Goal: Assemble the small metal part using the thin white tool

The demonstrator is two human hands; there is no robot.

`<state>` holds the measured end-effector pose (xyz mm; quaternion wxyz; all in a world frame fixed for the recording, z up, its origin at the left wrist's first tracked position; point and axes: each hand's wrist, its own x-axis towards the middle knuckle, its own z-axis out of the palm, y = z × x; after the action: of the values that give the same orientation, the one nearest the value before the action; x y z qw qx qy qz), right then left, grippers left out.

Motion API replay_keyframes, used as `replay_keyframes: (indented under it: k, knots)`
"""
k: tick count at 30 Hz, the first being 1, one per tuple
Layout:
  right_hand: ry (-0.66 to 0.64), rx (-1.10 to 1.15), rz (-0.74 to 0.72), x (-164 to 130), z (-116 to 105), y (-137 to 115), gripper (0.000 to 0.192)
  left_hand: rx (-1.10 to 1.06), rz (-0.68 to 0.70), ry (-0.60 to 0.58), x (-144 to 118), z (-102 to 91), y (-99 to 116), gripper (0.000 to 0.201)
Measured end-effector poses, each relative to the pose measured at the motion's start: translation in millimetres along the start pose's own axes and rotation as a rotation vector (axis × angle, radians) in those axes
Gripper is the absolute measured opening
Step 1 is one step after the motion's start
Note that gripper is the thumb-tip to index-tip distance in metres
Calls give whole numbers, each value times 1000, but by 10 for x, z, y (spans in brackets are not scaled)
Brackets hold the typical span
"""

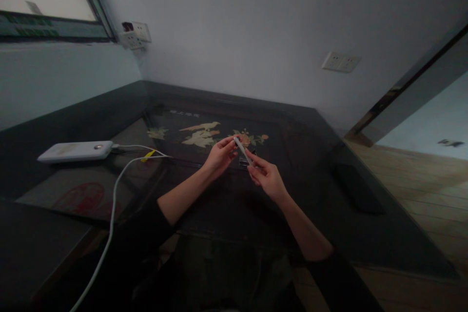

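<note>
Dim light, view from the head camera. I have both of the person's hands over a dark glossy tabletop point(296, 131), working on a slim pale bar point(243, 149) held slantwise between them, near the middle. Left hand point(219, 155): thumb and fingertips closed in a pinch on the bar's upper end. Right hand point(266, 175): fingers curled, gripping its lower end.

Just beside the bar, partly behind it from my viewpoint, a small shiny dark item point(243, 161); I cannot tell whether it is a container, what it might hold, or whether the fingers touch it.

Well to the left lies a white oblong device point(76, 151), a pale cable point(114, 200) at its near end, yellow tag point(148, 156) on the cable. Beyond the hands, a bird-and-flower design point(200, 137) on the tabletop. Right side: a flat dark slab point(358, 189), contents, if any, unreadable to me.
</note>
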<state>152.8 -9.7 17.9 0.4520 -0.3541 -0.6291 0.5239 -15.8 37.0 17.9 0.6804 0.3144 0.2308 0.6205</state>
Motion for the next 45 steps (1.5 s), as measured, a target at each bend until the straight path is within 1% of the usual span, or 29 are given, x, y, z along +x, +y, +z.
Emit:
replay_keyframes:
  k: [3,10,18,24,29,32,36,42,45]
  knots:
    - [-9,9,-2,9,-5,14,53,-2,2,-1,-1,6,7,32]
    - [88,-108,-23,36,-41,17,53,-10,-8,-2,-15,-3,-6,36]
    - [157,-224,-49,39,-54,-1,52,18,-21,-5,-1,-23,-25,31]
    - [87,-152,-29,16,-23,-14,51,17,-7,5,-21,3,-1,27]
    - [-1,-13,11,4,-22,13,54,24,-11,24,-15,8,5,29]
    - [-22,56,29,5,-24,25,55,18,-10,24,-14,11,4,29]
    - [12,28,12,20,-30,16,54,12,-3,9,-29,17,5,28]
    - [95,-93,7,46,-75,9,54,32,-5,12,-32,8,-8,27]
    - [128,-182,-18,53,-97,8,54,32,0,5,-20,0,-22,27]
